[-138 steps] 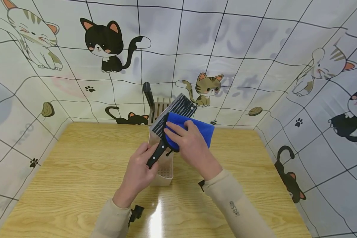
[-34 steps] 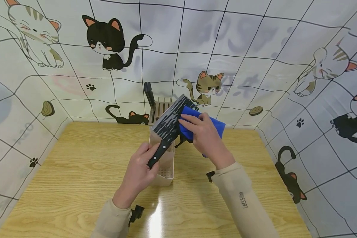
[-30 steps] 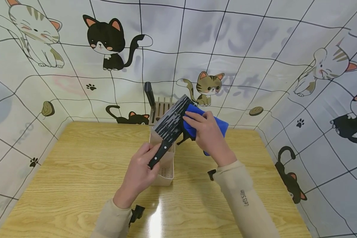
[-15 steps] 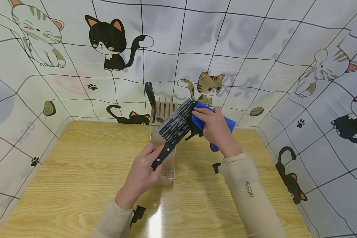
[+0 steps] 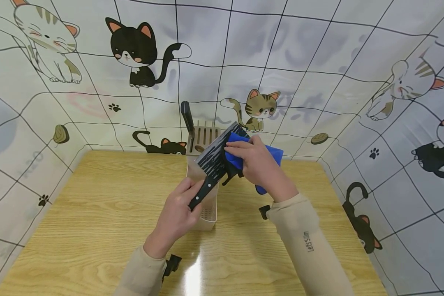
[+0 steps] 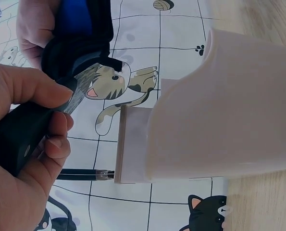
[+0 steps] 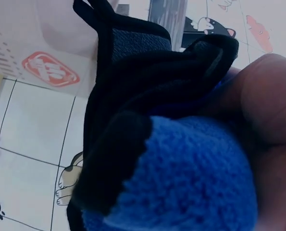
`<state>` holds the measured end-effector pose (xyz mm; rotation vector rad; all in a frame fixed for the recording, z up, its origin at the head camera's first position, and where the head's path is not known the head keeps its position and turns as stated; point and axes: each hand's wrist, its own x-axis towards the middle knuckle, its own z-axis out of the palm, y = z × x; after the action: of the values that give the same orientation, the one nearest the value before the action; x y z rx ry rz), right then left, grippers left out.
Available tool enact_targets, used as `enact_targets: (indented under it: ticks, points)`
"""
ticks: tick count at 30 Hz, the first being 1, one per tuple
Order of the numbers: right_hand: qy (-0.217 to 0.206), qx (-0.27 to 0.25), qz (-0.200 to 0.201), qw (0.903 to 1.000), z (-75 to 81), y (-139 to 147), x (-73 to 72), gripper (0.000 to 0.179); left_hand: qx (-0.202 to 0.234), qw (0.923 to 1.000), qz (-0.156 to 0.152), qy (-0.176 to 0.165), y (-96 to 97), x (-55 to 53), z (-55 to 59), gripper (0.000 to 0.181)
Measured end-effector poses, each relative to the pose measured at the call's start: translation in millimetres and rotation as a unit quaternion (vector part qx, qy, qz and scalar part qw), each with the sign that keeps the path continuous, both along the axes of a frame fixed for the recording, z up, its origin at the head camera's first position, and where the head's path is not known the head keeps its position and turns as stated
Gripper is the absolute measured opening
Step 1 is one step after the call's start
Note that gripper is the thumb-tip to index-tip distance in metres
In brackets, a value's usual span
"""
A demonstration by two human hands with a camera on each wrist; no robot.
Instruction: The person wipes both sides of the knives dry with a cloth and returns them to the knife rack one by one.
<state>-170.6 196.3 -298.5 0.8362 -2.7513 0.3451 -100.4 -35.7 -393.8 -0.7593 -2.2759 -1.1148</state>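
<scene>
My left hand (image 5: 177, 211) grips the black riveted handle of a cleaver (image 5: 213, 162). The broad blade, dark-streaked along its face, tilts up to the right above a beige plastic knife holder (image 5: 205, 225). In my right hand (image 5: 262, 166) is a blue cloth (image 5: 275, 153) with black edging, folded over the blade's lower right edge and hiding part of it. The right wrist view shows the fluffy cloth (image 7: 195, 173) bunched against the fingers. In the left wrist view, the thumb and curled fingers of my left hand (image 6: 32, 106) wrap the handle.
A black-handled knife (image 5: 186, 117) stands upright in the slotted back of the holder, at its left side. The holder rests on a wood-grain table (image 5: 114, 197). Cat-patterned sheeting (image 5: 207, 49) walls in the back and both sides.
The cloth travelled up along the blade towards its far end until half a second ago. Now my right hand has brought it back left and slightly down. The cleaver has shifted slightly right.
</scene>
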Motion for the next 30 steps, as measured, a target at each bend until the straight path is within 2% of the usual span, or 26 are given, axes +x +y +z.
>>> enact_targets:
  ticks: [4, 10, 19, 23, 27, 30]
  points:
    - [0.007, 0.003, 0.015, 0.9999, 3.2, -2.9, 1.4, 0.053, 0.000, 1.0000, 0.001, -0.001, 0.0, 0.2, -0.7, 0.054]
    - [0.010, -0.002, 0.011, 0.9999, 4.4, -2.5, -1.2, 0.054, 0.005, 1.0000, -0.004, 0.003, -0.5, 0.3, -0.5, 0.053]
    - [0.000, -0.017, -0.019, 0.9997, 2.8, 2.5, -13.8, 0.059, 0.006, 0.9998, -0.013, 0.016, -0.3, 3.1, -2.3, 0.054]
    - [-0.006, -0.031, -0.047, 0.9984, 1.4, 6.6, -19.6, 0.059, 0.000, 0.9998, -0.015, 0.012, -0.1, 4.5, -1.8, 0.052]
    - [-0.006, -0.046, -0.067, 0.9967, 0.5, 7.1, -21.5, 0.058, -0.005, 0.9999, -0.013, 0.010, 0.0, 5.0, -0.7, 0.051]
    - [0.006, -0.045, -0.067, 0.9967, 0.6, 5.5, -20.3, 0.057, -0.006, 0.9998, -0.010, 0.013, -0.1, 5.1, -0.3, 0.051]
